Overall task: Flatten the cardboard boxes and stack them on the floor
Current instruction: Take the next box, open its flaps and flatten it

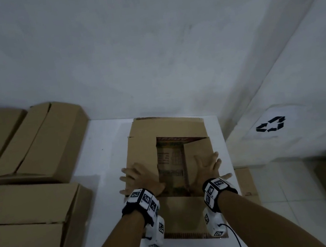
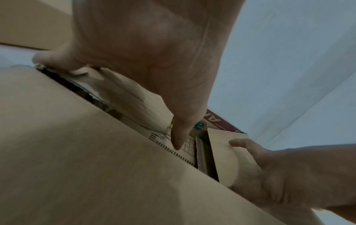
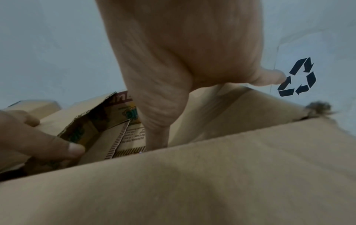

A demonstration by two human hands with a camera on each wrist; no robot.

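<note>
The white desk [image 1: 107,152] is occupied by closed cardboard boxes [image 1: 31,221] at the left and an open box [image 1: 144,147] in the middle. Its side flaps are pressed by the left hand [image 1: 138,179] and right hand [image 1: 208,167], each grip released, fingers spread flat.

Boxes [image 1: 30,183] crowding left; right seemingly open
</note>
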